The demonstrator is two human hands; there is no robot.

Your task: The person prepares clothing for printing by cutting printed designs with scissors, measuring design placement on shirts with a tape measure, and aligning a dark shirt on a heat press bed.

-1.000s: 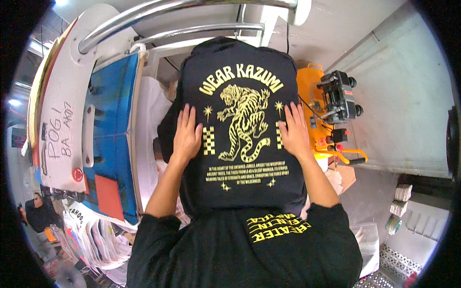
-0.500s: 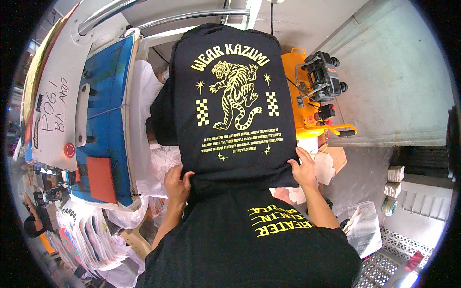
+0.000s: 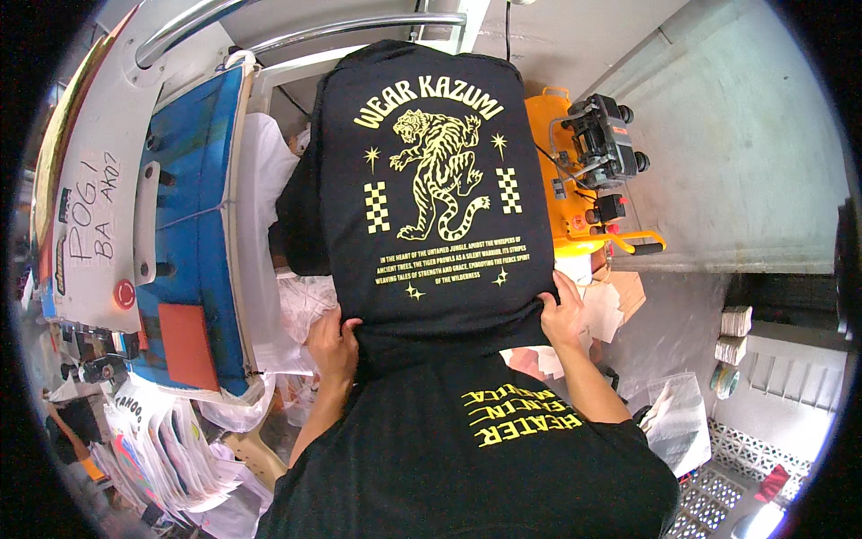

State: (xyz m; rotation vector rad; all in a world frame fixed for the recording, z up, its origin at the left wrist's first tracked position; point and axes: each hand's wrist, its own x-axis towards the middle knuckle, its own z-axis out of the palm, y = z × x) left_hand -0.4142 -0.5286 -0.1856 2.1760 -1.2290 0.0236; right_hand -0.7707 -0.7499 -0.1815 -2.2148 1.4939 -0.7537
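Note:
A black T-shirt (image 3: pixel 440 310) lies stretched over a flat, board-like shape in front of me. Its pale yellow print shows a tiger (image 3: pixel 437 175), small stars, checkered bars and lettering. At the shirt's lower left edge my left hand (image 3: pixel 333 349) is closed on the cloth, thumb on top. My right hand (image 3: pixel 563 316) grips the lower right edge the same way. The fingers of both hands are partly hidden beneath the fabric. Slight creases run across the cloth between the hands, and one dark fold hangs off the left side.
On the left stands a machine with a blue panel (image 3: pixel 193 216), a red button (image 3: pixel 125 294) and a reddish square pad (image 3: pixel 189 346). An orange air compressor (image 3: pixel 566 220) sits at the right. Printed sheets (image 3: pixel 166 440) hang at lower left; cardboard (image 3: pixel 626 301) lies below the compressor.
Both hands keep hold of the shirt's lower edges. The lower part of the cloth looks more creased and drawn in near my right hand. The view has shifted slightly.

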